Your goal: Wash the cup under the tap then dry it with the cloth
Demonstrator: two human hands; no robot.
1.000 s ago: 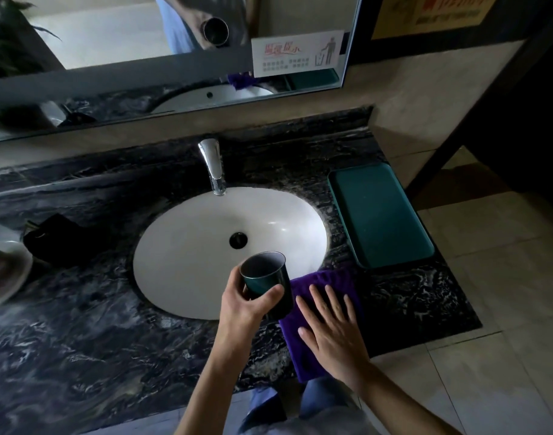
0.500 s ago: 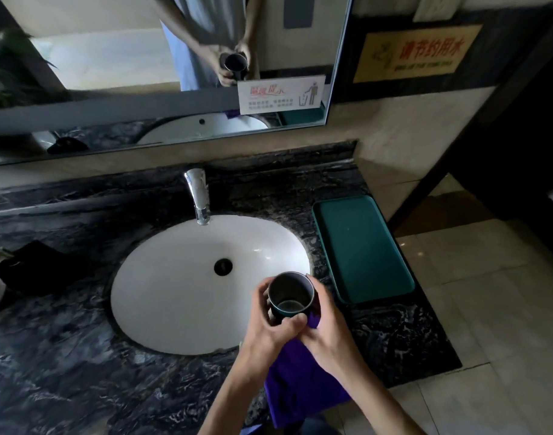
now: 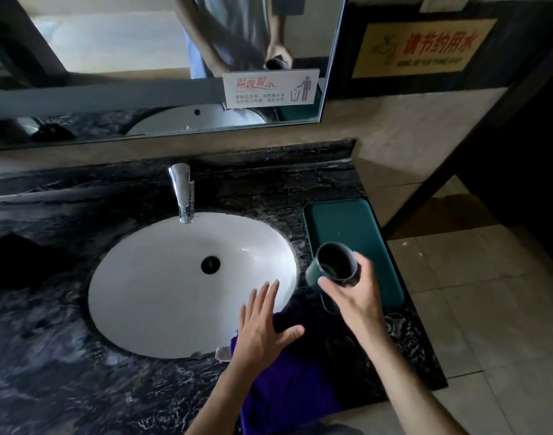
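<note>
Cup (image 3: pixel 333 265) passed from left hand (image 3: pixel 262 328) to right hand (image 3: pixel 352 290).
Right grips cup at frame right, over tray (image 3: pixel 341 215); left spread above cloth (image 3: pixel 287 390). Drying likely next.

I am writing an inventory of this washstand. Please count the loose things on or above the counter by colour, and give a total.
Green: 2, the cup in the right hand and the tray.
Purple: 1, the cloth under the left hand.
Black: 1, a dark object at the counter's left; what it is cannot be told.
Total: 4
</note>
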